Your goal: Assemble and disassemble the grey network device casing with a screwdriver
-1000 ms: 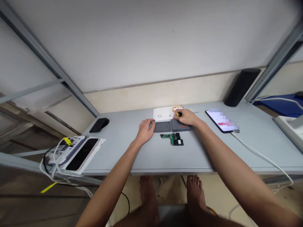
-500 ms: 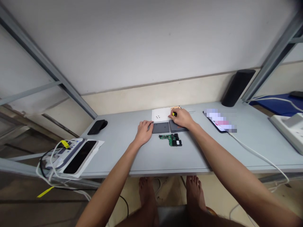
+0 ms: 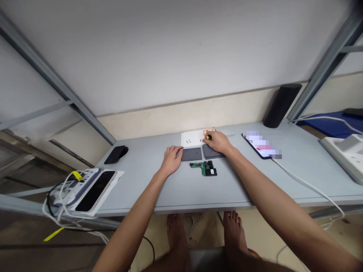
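My right hand (image 3: 219,142) is closed around a screwdriver (image 3: 209,137) with a yellow and black handle. Its thin shaft points out to the right past my knuckles. Under that hand is a dark grey casing half (image 3: 210,152) with a slotted front edge, partly covered. My left hand (image 3: 172,156) lies on the desk, fingers stretched out, the tips at the left edge of a flat dark grey cover (image 3: 192,154). In front of these pieces lies a green circuit board (image 3: 202,166) with black parts. Several tiny dark screws (image 3: 188,141) sit on a white sheet (image 3: 195,135) behind the cover.
At the right lies a lit phone (image 3: 259,144) on a white cable. A black cylinder (image 3: 282,105) stands at the back right, a white power strip (image 3: 344,156) at the right edge. To the left are a black object (image 3: 115,154), another phone (image 3: 95,190) and a cable-filled power strip (image 3: 78,187).
The view has shifted very slightly. Both hands keep nearly the same places, and the screwdriver stays in my right hand.
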